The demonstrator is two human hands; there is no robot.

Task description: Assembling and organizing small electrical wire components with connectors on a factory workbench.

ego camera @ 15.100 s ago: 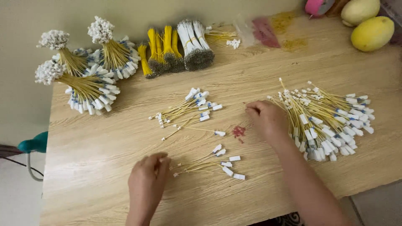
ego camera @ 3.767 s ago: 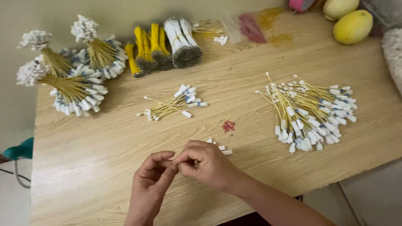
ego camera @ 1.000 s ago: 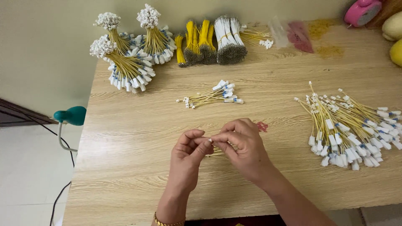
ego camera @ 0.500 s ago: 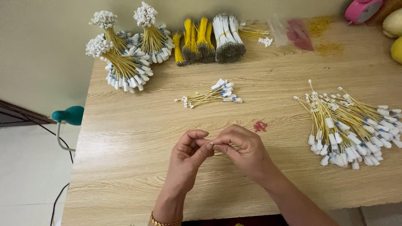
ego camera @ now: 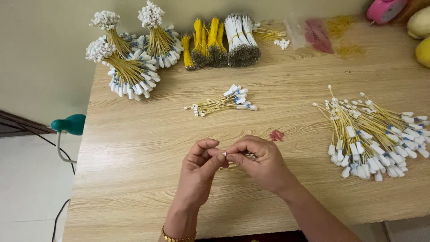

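While both hands meet near the middle of the desk's [ego camera: 134, 188] near edge, the left hand [ego camera: 200, 166] and right hand [ego camera: 262, 162] each pinch one small white-tipped yellow wire lead [ego camera: 225, 153] between thumb and fingertips, closed on it from either side. The lead lies between the two hands with its long axis roughly left to right, though most of it is probably hidden under the right hand's fingers; neither hand is nearer. Toward the far edge lies one small sorted cluster of leads [ego camera: 221, 102]. Near the right edge spreads one loose fan of leads [ego camera: 374, 134]. At the far left corner stand three tied bunches [ego camera: 130, 67], and beside them along the far edge roughly six yellow and white wire bundles [ego camera: 221, 42]. One small red mark [ego camera: 277, 135] sits just beyond the right hand.
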